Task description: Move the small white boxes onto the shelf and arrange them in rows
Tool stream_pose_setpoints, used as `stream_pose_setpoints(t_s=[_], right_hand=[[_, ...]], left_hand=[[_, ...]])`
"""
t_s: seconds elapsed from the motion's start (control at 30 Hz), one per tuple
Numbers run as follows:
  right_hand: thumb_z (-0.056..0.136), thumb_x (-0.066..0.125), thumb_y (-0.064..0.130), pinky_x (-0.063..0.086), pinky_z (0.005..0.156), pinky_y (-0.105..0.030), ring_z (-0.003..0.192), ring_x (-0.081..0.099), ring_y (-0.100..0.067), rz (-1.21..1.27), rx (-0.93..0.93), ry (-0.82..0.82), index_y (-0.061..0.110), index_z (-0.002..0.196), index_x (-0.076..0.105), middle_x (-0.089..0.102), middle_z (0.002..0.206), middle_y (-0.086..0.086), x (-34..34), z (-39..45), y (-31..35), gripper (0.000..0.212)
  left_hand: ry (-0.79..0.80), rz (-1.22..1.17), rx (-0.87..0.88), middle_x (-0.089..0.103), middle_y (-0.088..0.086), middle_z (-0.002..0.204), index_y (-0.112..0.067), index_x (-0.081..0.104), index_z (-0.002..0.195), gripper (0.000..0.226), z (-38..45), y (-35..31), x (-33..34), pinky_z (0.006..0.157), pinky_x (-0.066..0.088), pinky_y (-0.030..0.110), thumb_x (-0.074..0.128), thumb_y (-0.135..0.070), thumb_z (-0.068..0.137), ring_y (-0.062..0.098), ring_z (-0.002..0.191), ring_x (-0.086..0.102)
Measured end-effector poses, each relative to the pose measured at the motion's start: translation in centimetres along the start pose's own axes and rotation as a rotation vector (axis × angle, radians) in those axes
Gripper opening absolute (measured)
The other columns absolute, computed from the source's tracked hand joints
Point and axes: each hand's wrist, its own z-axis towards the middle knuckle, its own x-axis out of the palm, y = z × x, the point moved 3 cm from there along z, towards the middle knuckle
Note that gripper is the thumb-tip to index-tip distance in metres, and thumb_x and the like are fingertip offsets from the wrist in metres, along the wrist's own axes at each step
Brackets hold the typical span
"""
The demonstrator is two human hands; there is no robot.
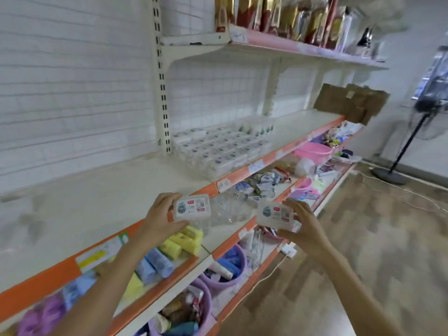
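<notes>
The person holds one small white box in each hand in front of the shelving unit. The left hand (158, 218) grips the left box (192, 207) with the fingers curled over its top edge and the thumb under its lower edge. The right hand (304, 225) grips the right box (274, 213) in the same manner, fingers above and thumb below. Both boxes are held clear of the shelf, the left one just in front of the orange front strip (60, 270), the right one further out over the lower tiers.

Each box carries a printed lid label: a round grey-blue emblem at the left, a small red tag near the top, and lines of fine print (the text is too blurred to read).

The target shelf (109, 190) is the cream-coloured middle tier. A block of identical white boxes (220, 149) already stands on it in rows, against the slotted upright (161, 73) and up and to the right of both hands. A paper price tag (255, 166) on the orange strip below the block is illegible.

The tier below holds yellow and blue rolls (167, 251). Purple tubs (230, 265) stand on the lowest tier. Red and gold packets (278, 13) stand on the top shelf, and a piece of cardboard (351, 103) leans at the far end of the middle tier.
</notes>
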Motion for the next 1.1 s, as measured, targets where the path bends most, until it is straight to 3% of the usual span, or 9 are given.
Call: stream_pose_setpoints(t_s=[0.07, 0.17, 0.23, 0.3, 0.6, 0.67, 0.8, 0.97, 1.1], right_hand=[[0.061, 0.083, 0.013, 0.045, 0.095, -0.039, 0.105, 0.046, -0.017, 0.003, 0.050, -0.035, 0.013, 0.126, 0.048, 0.041, 0.118, 0.001, -1.8, -0.3, -2.0, 0.074], [0.053, 0.077, 0.038, 0.047, 0.088, -0.037, 0.100, 0.049, -0.017, -0.037, 0.057, -0.095, 0.019, 0.122, 0.049, 0.043, 0.113, 0.003, -3.7, 0.5, -4.3, 0.076], [0.058, 0.084, 0.018, 0.049, 0.089, -0.046, 0.101, 0.051, -0.019, -0.058, 0.066, -0.102, 0.012, 0.124, 0.051, 0.044, 0.114, 0.001, -4.3, 2.0, -6.2, 0.074], [0.061, 0.084, 0.005, 0.048, 0.091, -0.049, 0.104, 0.051, -0.020, -0.074, 0.064, -0.101, 0.007, 0.125, 0.051, 0.045, 0.117, -0.002, -4.8, 4.2, -8.0, 0.072], [0.066, 0.081, 0.009, 0.046, 0.096, -0.043, 0.112, 0.050, -0.026, -0.036, 0.018, -0.043, 0.017, 0.128, 0.049, 0.045, 0.125, -0.001, -5.5, 20.1, -12.6, 0.071], [0.067, 0.081, 0.012, 0.046, 0.096, -0.036, 0.111, 0.051, -0.023, -0.060, -0.009, -0.020, 0.017, 0.129, 0.049, 0.046, 0.130, -0.004, -5.6, 23.9, -13.2, 0.070], [0.068, 0.080, 0.018, 0.050, 0.093, -0.041, 0.110, 0.052, -0.021, -0.064, -0.051, 0.015, 0.020, 0.131, 0.048, 0.045, 0.130, -0.001, -5.0, 30.9, -14.2, 0.070], [0.068, 0.081, 0.019, 0.042, 0.089, -0.020, 0.105, 0.050, -0.014, -0.040, -0.153, 0.097, 0.018, 0.130, 0.049, 0.045, 0.124, 0.003, -3.1, 39.4, -14.4, 0.070], [0.068, 0.081, 0.021, 0.044, 0.095, -0.026, 0.107, 0.047, -0.012, -0.007, -0.247, 0.202, 0.017, 0.130, 0.049, 0.046, 0.125, 0.002, -0.8, 46.1, -14.7, 0.070]], left_hand=[[0.039, -0.003, 0.000, 0.041, 0.000, 0.114, -0.002, 0.051, 0.123, 0.083, 1.9, -1.1, 2.0, 0.092, 0.040, 0.020, 0.067, -0.045, 0.054, 0.011, 0.103, 0.050], [0.060, 0.000, 0.027, 0.041, 0.000, 0.114, -0.003, 0.051, 0.123, 0.077, 5.1, -2.5, 4.5, 0.092, 0.041, 0.026, 0.073, -0.036, 0.056, 0.014, 0.103, 0.050], [0.060, -0.006, 0.040, 0.041, 0.000, 0.113, -0.005, 0.051, 0.122, 0.078, 7.7, -2.9, 5.9, 0.091, 0.039, 0.023, 0.071, -0.039, 0.054, 0.013, 0.103, 0.049], [0.049, -0.016, 0.042, 0.039, -0.002, 0.113, -0.005, 0.050, 0.123, 0.071, 10.4, -3.1, 7.1, 0.090, 0.036, 0.019, 0.080, -0.022, 0.060, 0.013, 0.106, 0.047], [-0.010, 0.012, 0.048, 0.039, -0.002, 0.119, -0.011, 0.045, 0.128, 0.065, 26.0, -1.9, 9.8, 0.098, 0.039, 0.028, 0.078, -0.016, 0.071, 0.014, 0.114, 0.043], [-0.032, 0.008, 0.047, 0.038, -0.004, 0.117, -0.011, 0.046, 0.128, 0.064, 29.2, -1.3, 10.2, 0.097, 0.037, 0.024, 0.077, -0.017, 0.073, 0.011, 0.112, 0.043], [-0.053, 0.026, -0.002, 0.041, -0.001, 0.118, -0.011, 0.046, 0.129, 0.065, 34.3, 0.3, 11.1, 0.095, 0.036, 0.020, 0.077, -0.021, 0.073, 0.012, 0.111, 0.045], [-0.048, 0.136, -0.071, 0.044, -0.004, 0.115, -0.015, 0.048, 0.126, 0.062, 38.6, 2.6, 11.4, 0.087, 0.032, 0.019, 0.077, -0.030, 0.073, 0.010, 0.104, 0.045], [-0.074, 0.225, -0.159, 0.047, -0.004, 0.117, -0.016, 0.049, 0.126, 0.064, 41.5, 4.3, 11.5, 0.087, 0.036, 0.021, 0.078, -0.033, 0.071, 0.008, 0.103, 0.046]])
